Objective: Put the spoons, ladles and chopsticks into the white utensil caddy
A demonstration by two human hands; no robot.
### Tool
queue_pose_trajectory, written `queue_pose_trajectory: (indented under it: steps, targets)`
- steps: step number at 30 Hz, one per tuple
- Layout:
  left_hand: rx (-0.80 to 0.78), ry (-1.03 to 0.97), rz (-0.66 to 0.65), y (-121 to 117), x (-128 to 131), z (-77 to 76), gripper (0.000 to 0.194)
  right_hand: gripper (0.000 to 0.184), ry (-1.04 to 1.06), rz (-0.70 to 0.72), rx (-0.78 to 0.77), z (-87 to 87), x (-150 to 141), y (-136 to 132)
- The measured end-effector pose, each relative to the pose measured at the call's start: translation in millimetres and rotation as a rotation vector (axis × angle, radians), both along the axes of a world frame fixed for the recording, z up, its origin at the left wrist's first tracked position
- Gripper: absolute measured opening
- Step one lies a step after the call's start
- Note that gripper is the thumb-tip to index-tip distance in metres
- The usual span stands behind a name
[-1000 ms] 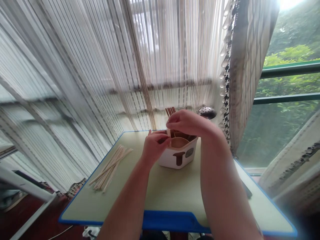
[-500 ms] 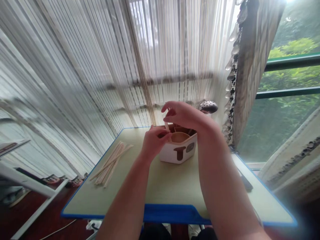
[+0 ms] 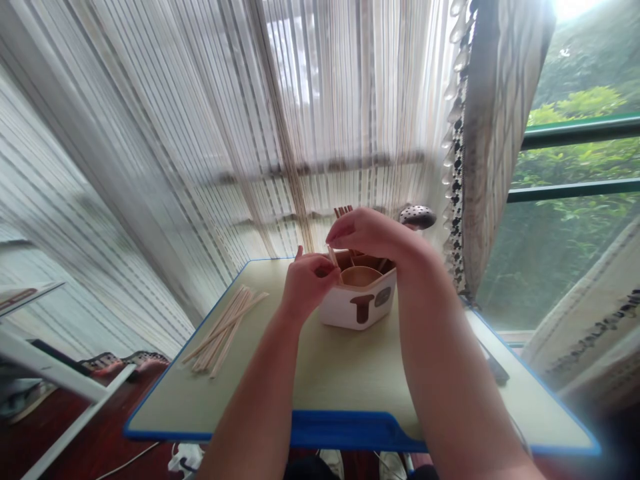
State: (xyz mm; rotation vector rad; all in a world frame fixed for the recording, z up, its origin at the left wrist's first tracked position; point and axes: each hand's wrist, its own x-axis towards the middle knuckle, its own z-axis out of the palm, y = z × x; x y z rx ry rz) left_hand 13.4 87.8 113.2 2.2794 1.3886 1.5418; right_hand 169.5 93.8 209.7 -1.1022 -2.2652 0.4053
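On the pale table (image 3: 350,373) with the blue edge, a white box (image 3: 343,312) with brown shapes on its front sits close to the two hands. The left hand (image 3: 307,280) is at the left side of the box. Its thumb and pointing finger look closed on the low part of some thin, pale chopsticks (image 3: 332,255), and one other finger pokes up. The right hand (image 3: 363,232) bends over the box from above. Its fingertips are at the top end of the same chopsticks, but I cannot tell if they pinch them or just touch them. So the chopsticks stand almost straight up, between the high fingertips and the low ones, by the box's left rim. Their bottom ends are hidden.

They look like wood, so I think they are light, stiff and a bit smooth. They should not bend much, but they could roll or slide apart if held loosely. A good place to hold them is near the top, all together, with soft fingers lower down to keep them straight.

More pale chopsticks (image 3: 225,333) lie in a messy pile, well apart from the left hand. Brown chopsticks (image 3: 343,211) poke up behind the right hand, and a slotted spoon (image 3: 417,217) shows behind its wrist.
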Motion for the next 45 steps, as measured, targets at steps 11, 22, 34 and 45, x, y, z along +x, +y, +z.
queue_pose_trajectory:
  steps: [11,22,34,45]
  targets:
    - [-0.031,0.016,0.001,-11,3,4.6,0.005,0.019,-0.053,-0.015,-0.025,4.3,-5,-13]
    - [-0.050,-0.019,-0.083,-5,6,0.7,0.011,0.018,-0.062,-0.041,0.034,5.7,-6,-13]
    - [-0.046,-0.021,-0.052,-1,10,-6.2,0.011,0.018,-0.108,-0.122,0.008,0.4,2,0]
    - [-0.019,0.000,0.010,2,12,-9.3,0.013,0.017,-0.113,-0.111,-0.010,-1.3,1,3]
